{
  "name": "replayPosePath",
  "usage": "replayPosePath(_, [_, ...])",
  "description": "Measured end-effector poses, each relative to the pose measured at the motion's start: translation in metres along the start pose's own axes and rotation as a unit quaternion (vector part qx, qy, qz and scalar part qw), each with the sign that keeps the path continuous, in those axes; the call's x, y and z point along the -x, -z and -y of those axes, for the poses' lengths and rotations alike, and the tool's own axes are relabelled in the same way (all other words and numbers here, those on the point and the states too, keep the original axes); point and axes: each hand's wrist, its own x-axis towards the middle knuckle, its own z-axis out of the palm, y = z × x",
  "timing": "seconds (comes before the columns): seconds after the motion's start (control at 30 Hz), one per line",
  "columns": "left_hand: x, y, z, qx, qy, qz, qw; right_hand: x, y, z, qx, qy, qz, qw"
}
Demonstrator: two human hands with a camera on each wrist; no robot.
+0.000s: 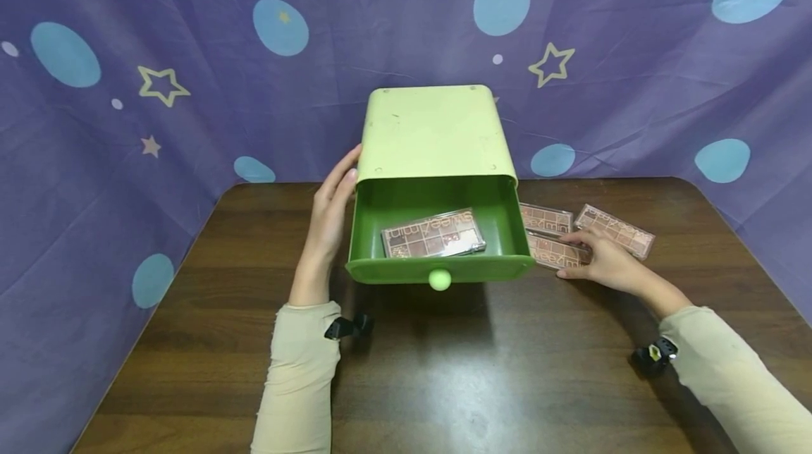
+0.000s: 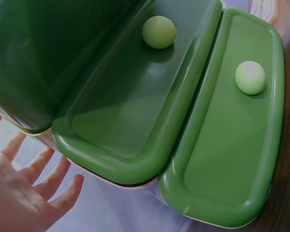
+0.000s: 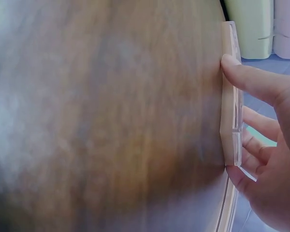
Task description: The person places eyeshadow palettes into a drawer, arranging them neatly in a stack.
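A green drawer cabinet (image 1: pixel 438 133) stands on the table with its top drawer (image 1: pixel 380 272) pulled out. One eyeshadow palette (image 1: pixel 431 234) in a clear case lies in that drawer. My left hand (image 1: pixel 325 225) rests with extended fingers at the cabinet's left side; the left wrist view shows the spread fingers (image 2: pixel 53 181) by that wall. To the right of the cabinet, my right hand (image 1: pixel 605 264) pinches another eyeshadow palette (image 1: pixel 550 252) by its edges, thumb on the near side. The right wrist view has this palette (image 3: pixel 228 106) edge-on, low over the wood.
Two more palettes lie behind the right hand, one (image 1: pixel 544 218) beside the cabinet and one (image 1: pixel 624 234) angled farther right. Lower drawer fronts with round knobs (image 2: pixel 250 77) face the person. A patterned purple curtain (image 1: pixel 209 52) hangs behind the wooden table (image 1: pixel 412 383).
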Motion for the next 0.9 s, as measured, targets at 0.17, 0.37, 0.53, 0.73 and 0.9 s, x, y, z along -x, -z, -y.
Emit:
replayPosePath(0.17, [0.000,0.000,0.001,-0.002,-0.001,0.001,1.0000,0.005,0.002,0.002,-0.011,0.000,0.000,0.9999])
replayPosePath(0.37, [0.000,0.000,0.000,-0.006,-0.003,0.001,1.0000,0.010,0.009,0.006,-0.031,0.007,0.002,0.9995])
replayPosePath(0.53, [0.000,0.001,0.000,-0.008,-0.004,-0.001,1.0000,0.016,0.020,0.016,-0.034,-0.002,-0.004,0.9994])
replayPosePath(0.73, [0.000,0.001,-0.001,-0.008,-0.005,0.000,1.0000,0.025,0.031,0.029,-0.029,0.005,-0.029,0.9992])
replayPosePath(0.9, [0.000,0.000,-0.001,-0.005,-0.004,0.003,1.0000,0.033,0.037,0.038,-0.019,0.019,-0.062,0.9977])
